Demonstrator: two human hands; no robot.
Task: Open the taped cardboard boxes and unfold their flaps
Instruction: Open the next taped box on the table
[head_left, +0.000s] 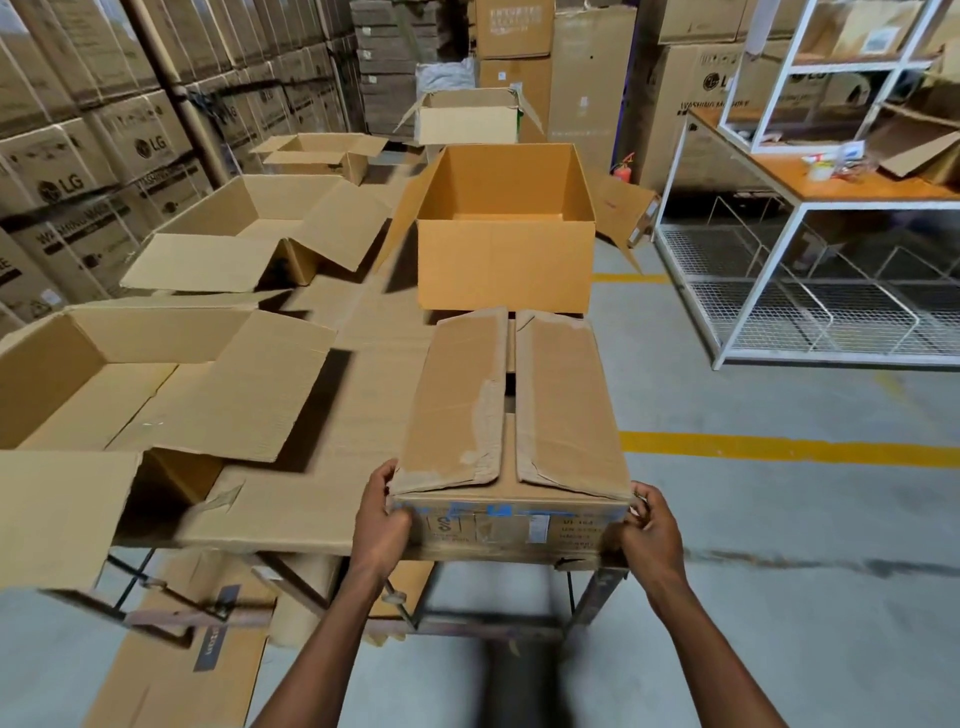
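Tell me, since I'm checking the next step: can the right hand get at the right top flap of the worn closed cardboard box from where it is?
Probably yes. The right hand grips the near right corner of the worn closed cardboard box; the right top flap lies just above it, uncovered.

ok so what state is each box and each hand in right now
near box: flaps folded down, seam parted, tape torn
orange box: upright, open
left boxes: open, flaps spread
left hand: grips near box's left corner
right hand: grips its right corner
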